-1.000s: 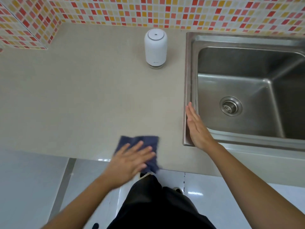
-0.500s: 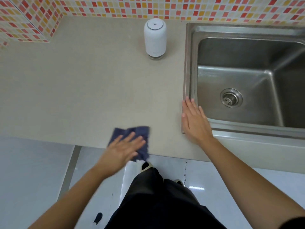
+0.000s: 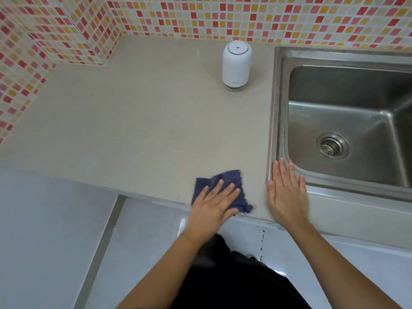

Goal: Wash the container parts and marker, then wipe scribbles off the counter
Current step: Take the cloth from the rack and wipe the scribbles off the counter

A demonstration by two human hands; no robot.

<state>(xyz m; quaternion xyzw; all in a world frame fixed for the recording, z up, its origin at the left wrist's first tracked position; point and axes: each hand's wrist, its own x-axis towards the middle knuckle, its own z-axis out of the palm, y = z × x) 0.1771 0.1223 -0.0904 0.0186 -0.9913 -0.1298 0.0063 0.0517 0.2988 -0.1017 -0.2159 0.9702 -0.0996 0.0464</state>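
Through the head camera we look down on a tan counter point(image 3: 133, 130). A dark blue cloth point(image 3: 225, 177) lies at its near edge, at about 6 o'clock. The left hand point(image 3: 214, 206) lies flat on the cloth with its fingers straight and a little spread, pressing it down. We think the hand is kept flat so the whole cloth rubs the top. The right hand point(image 3: 286, 195) is at 3 o'clock from the cloth, just beside it. It is flat and open too, holds nothing, and rests over the near corner of the sink point(image 3: 273, 108) rim. We guess it props the body up. A white jar point(image 3: 237, 63) stands at 12 o'clock by the tiled wall point(image 3: 200, 16). We see no scribbles, marker or loose container parts, so we judge the wiping is nearly done.
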